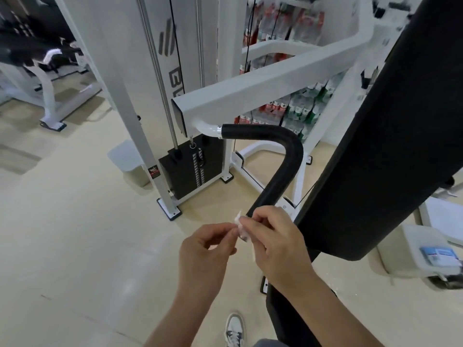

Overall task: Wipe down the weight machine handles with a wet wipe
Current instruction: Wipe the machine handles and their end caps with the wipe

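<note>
Where the black handle (278, 169) bends down from the white arm (263, 83), its lower end meets 2 hands holding a small white wipe (241, 230) between them. The left hand (208, 249) pinches the wipe's edge with curled fingers; the right hand (278, 241) grips the rest, just beside the handle's tip.

Left grip (204, 249) and right grip (279, 242) meet at the fingertips (233, 229), both pinching.
</note>
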The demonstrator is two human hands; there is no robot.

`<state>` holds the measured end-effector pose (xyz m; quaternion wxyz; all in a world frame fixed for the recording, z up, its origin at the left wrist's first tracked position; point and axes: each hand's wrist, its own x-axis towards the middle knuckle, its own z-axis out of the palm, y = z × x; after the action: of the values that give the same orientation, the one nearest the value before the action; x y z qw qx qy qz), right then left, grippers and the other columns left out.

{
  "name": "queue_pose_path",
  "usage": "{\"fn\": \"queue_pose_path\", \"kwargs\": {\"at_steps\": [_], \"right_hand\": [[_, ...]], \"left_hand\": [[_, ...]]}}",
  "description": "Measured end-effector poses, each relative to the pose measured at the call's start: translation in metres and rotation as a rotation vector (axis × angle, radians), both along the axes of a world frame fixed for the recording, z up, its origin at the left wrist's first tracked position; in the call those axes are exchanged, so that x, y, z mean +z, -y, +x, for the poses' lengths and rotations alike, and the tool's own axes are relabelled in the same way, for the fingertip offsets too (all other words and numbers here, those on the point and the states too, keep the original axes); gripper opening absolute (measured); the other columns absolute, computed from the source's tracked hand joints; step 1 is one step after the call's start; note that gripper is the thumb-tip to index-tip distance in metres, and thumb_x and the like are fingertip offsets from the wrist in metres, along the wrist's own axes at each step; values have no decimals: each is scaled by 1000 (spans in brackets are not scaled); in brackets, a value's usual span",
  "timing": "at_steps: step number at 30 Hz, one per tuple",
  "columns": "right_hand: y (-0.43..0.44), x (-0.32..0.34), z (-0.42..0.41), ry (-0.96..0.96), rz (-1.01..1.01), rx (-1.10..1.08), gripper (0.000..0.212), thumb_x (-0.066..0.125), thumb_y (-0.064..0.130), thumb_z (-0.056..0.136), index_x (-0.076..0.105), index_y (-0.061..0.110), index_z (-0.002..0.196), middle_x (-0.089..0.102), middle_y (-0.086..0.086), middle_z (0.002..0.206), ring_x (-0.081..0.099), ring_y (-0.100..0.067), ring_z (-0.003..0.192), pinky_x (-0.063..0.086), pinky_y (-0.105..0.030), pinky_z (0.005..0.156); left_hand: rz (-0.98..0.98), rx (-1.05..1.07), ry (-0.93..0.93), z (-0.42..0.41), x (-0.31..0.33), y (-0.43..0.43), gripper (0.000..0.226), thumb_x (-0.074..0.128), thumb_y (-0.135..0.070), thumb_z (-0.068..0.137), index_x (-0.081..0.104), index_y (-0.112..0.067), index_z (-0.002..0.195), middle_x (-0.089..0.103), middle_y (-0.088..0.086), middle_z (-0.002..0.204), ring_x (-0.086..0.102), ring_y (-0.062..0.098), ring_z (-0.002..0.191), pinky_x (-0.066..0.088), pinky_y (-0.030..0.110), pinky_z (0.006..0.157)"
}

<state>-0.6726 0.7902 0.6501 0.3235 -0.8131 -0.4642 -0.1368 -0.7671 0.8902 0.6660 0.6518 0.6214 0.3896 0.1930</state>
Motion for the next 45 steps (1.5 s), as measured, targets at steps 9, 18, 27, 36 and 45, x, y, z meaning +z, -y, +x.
{"fn": "queue_pose_path", "kwargs": {"at_steps": [9,18,27,36,45], "right_hand": [[-3,4,-5,-10,-69,41,19,54,14,92,71,6,94,56,-3,82,51,-12,65,49,-18,57],[-7,9,-4,-20,-141,53,3,67,7,84,68,9,83,55,1,80,52,-11,63,51,-24,53],[8,5,-8,-203,116,-8,19,57,17,92,68,13,107,58,5,103,52,5,94,41,-5,83],[12,-11,-8,-470,304,-134,22,74,-3,77,74,18,83,64,10,85,63,-9,81,48,-12,67],[11,-8,-14,-691,389,-167,21,73,3,80,72,25,80,65,10,81,65,-15,79,52,-18,68]], "left_hand": [[205,-59,2,-1,-6,5,33,70,-4,81,67,-33,96,67,-19,84,64,1,80,50,11,65],[464,-89,50,0,-12,11,39,65,-1,84,67,-32,109,62,-21,101,62,1,88,47,7,71],[494,-325,-205,16,-17,-15,29,51,-32,95,73,-21,80,70,-2,77,60,11,70,46,25,66],[351,-142,-114,18,-11,-13,19,60,-21,90,70,-32,101,69,-13,91,60,-4,78,49,14,73],[674,-342,-225,24,-6,-5,27,47,-46,92,70,-33,88,66,-10,72,56,5,68,46,23,63]]}}
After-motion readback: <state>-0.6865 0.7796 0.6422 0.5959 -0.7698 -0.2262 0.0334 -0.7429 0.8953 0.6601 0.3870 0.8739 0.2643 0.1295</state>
